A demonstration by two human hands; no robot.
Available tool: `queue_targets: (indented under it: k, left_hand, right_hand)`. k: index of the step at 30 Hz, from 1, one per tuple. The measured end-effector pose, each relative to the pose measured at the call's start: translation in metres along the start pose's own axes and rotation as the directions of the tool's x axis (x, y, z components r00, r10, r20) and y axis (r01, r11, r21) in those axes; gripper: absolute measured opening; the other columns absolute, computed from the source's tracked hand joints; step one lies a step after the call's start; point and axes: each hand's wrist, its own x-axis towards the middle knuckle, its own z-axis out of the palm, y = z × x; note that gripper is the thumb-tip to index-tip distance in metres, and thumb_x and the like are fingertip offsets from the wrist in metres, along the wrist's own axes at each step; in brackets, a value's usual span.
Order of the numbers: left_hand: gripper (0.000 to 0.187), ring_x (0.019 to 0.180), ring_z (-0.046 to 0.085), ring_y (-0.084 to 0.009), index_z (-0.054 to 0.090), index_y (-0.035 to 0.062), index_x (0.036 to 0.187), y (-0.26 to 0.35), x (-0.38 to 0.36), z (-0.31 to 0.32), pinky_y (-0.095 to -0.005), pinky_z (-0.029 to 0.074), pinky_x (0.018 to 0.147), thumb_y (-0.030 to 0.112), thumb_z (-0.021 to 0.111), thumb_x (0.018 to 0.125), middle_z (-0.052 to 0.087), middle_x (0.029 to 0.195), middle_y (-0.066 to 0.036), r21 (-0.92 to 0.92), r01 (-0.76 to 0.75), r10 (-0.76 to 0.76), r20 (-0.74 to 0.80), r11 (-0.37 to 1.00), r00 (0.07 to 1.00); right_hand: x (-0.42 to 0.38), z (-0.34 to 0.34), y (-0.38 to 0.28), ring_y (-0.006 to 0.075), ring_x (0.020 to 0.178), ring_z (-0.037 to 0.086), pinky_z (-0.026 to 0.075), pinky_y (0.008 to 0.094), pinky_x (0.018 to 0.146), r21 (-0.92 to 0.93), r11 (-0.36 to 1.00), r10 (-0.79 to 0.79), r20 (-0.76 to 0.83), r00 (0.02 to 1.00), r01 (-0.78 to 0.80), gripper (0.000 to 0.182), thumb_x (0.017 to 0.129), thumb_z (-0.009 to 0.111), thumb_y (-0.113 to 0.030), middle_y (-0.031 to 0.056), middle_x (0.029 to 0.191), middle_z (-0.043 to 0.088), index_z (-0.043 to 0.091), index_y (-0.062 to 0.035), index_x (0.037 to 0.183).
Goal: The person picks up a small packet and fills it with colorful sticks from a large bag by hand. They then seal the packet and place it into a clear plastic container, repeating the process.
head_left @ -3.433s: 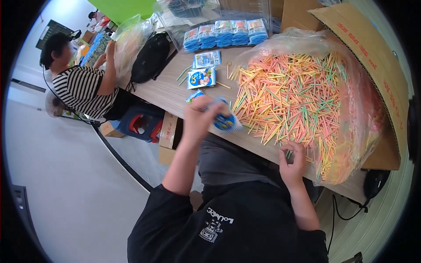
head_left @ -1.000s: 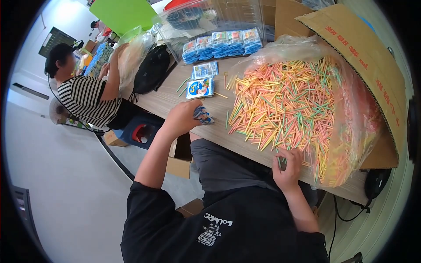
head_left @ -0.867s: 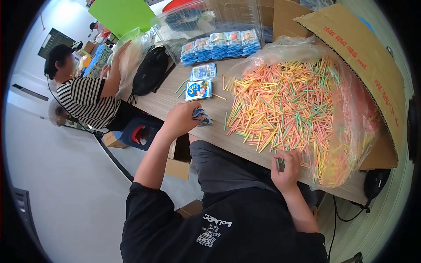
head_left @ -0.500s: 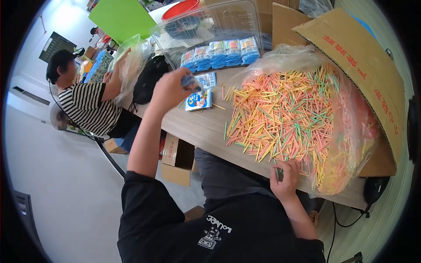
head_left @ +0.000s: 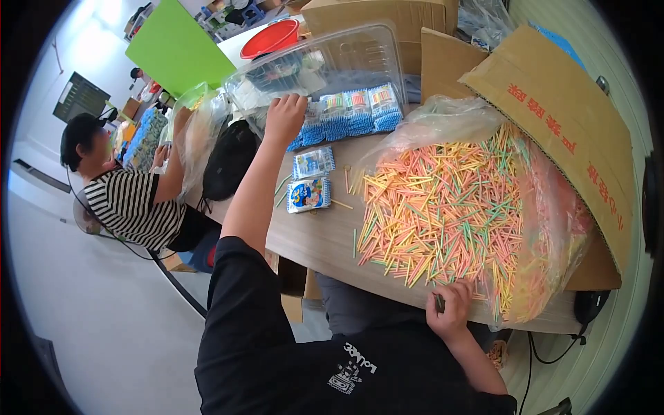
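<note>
My left hand (head_left: 286,119) is at the near-left end of a row of blue-and-white packets (head_left: 357,105) in a clear plastic bin (head_left: 387,48). Its fingers are curled downward; what they hold, if anything, is hidden. My right hand (head_left: 451,310) rests at the table's front edge, fingers closed around a small dark object (head_left: 439,302) I cannot identify. Ahead of it spreads a heap of thin pink, yellow and green sticks (head_left: 436,207), spilling from a clear plastic bag (head_left: 460,114). Two packets lie on the table: a pale blue one (head_left: 313,162) and one with a cartoon figure (head_left: 308,195).
A tilted cardboard box (head_left: 553,104) stands behind the bag at right. A black bag (head_left: 229,162) lies left of my left arm. Beyond it, a person in a striped shirt (head_left: 128,204) handles a clear bag. A red basin (head_left: 270,40) sits behind the bin.
My left hand has moved from above the loose packets to the bin; the blue packet visible in it before is out of sight. My right hand stays by the sticks. The camera view has shifted.
</note>
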Motion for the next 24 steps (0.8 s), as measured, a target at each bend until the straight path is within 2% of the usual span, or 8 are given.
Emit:
queue_targets:
  k: [5, 9, 12, 13, 16, 17, 20, 24]
  left_hand:
    - [0.033, 0.104, 0.06, -0.0292, 0.057, 0.0098, 0.107, 0.003, 0.002, 0.011, -0.0421, 0.046, 0.087, 0.012, 0.071, 0.077, 0.061, 0.105, -0.008, -0.04, -0.05, 0.05, 0.008, 0.998, 0.999]
    - [0.04, 0.108, 0.057, -0.0332, 0.056, 0.0085, 0.112, 0.003, -0.001, 0.008, -0.0428, 0.046, 0.092, 0.016, 0.073, 0.076, 0.059, 0.11, -0.012, -0.178, -0.043, 0.056, 0.069, 0.983, 0.996]
    - [0.057, 0.121, 0.054, -0.0359, 0.055, 0.0066, 0.124, 0.004, -0.004, -0.012, -0.0437, 0.044, 0.102, 0.024, 0.079, 0.076, 0.058, 0.124, -0.016, -0.345, 0.076, 0.022, 0.271, 0.936, 0.962]
    - [0.057, 0.121, 0.054, -0.0359, 0.055, 0.0066, 0.124, 0.004, -0.005, -0.011, -0.0437, 0.044, 0.102, 0.024, 0.079, 0.076, 0.058, 0.124, -0.016, -0.345, 0.078, 0.02, 0.273, 0.935, 0.962]
    - [0.074, 0.131, 0.05, -0.0355, 0.053, 0.0072, 0.137, -0.002, -0.007, -0.008, -0.0442, 0.041, 0.11, 0.033, 0.084, 0.075, 0.054, 0.14, -0.016, -0.466, 0.197, -0.089, 0.244, 0.862, 0.966]
    - [0.074, 0.131, 0.05, -0.0355, 0.053, 0.0072, 0.137, -0.004, -0.008, -0.008, -0.0442, 0.041, 0.11, 0.033, 0.084, 0.075, 0.054, 0.14, -0.016, -0.464, 0.202, -0.093, 0.247, 0.863, 0.965]
    - [0.076, 0.13, 0.052, -0.0355, 0.056, 0.0087, 0.14, -0.011, -0.004, -0.007, -0.042, 0.042, 0.111, 0.033, 0.085, 0.074, 0.048, 0.148, -0.018, -0.495, 0.264, -0.045, 0.412, 0.828, 0.91]
    - [0.069, 0.128, 0.054, -0.0361, 0.061, 0.0125, 0.137, -0.021, 0.001, -0.006, -0.0413, 0.044, 0.109, 0.025, 0.086, 0.074, 0.051, 0.146, -0.018, -0.524, 0.254, 0.013, 0.451, 0.813, 0.892]
  right_hand:
    - [0.0, 0.002, 0.001, 0.0283, 0.08, 0.06, 0.045, 0.0477, 0.085, -0.014, 1.0, 0.01, 0.017, 1.0, -0.01, 0.035, 0.077, 0.072, -0.001, 0.0086, 0.083, 0.062, 0.055, -0.0058, 0.107]
    - [0.001, 0.002, -0.001, 0.0284, 0.081, 0.06, 0.045, 0.0484, 0.086, -0.012, 1.0, 0.007, 0.039, 0.999, -0.007, 0.034, 0.077, 0.072, -0.001, 0.0088, 0.084, 0.063, 0.055, -0.0056, 0.106]
    - [-0.001, 0.001, -0.001, 0.0293, 0.083, 0.059, 0.044, 0.0502, 0.088, -0.009, 1.0, 0.02, 0.062, 0.998, -0.019, 0.031, 0.077, 0.072, -0.001, 0.0093, 0.086, 0.062, 0.055, -0.0051, 0.103]
    - [-0.002, 0.001, -0.001, 0.0291, 0.083, 0.059, 0.044, 0.0499, 0.088, -0.011, 1.0, 0.022, 0.063, 0.998, -0.021, 0.032, 0.077, 0.072, -0.001, 0.0093, 0.086, 0.063, 0.055, -0.0052, 0.103]
    - [-0.002, 0.003, -0.001, 0.0287, 0.083, 0.059, 0.044, 0.0495, 0.088, -0.008, 1.0, 0.02, 0.068, 0.997, -0.02, 0.032, 0.076, 0.072, -0.001, 0.0091, 0.086, 0.063, 0.055, -0.0054, 0.103]
    - [-0.002, 0.003, -0.002, 0.0286, 0.083, 0.059, 0.044, 0.0493, 0.088, -0.011, 1.0, 0.019, 0.07, 0.997, -0.019, 0.032, 0.076, 0.072, -0.001, 0.009, 0.086, 0.063, 0.055, -0.0055, 0.103]
    - [-0.002, 0.002, -0.001, 0.0283, 0.082, 0.059, 0.044, 0.049, 0.088, -0.02, 1.0, 0.015, 0.074, 0.997, -0.013, 0.033, 0.076, 0.072, -0.001, 0.0089, 0.086, 0.063, 0.055, -0.0057, 0.104]
    - [-0.002, 0.002, -0.001, 0.0281, 0.082, 0.059, 0.044, 0.0488, 0.088, -0.024, 1.0, 0.013, 0.065, 0.998, -0.012, 0.034, 0.076, 0.071, 0.0, 0.0087, 0.086, 0.063, 0.055, -0.0059, 0.104]
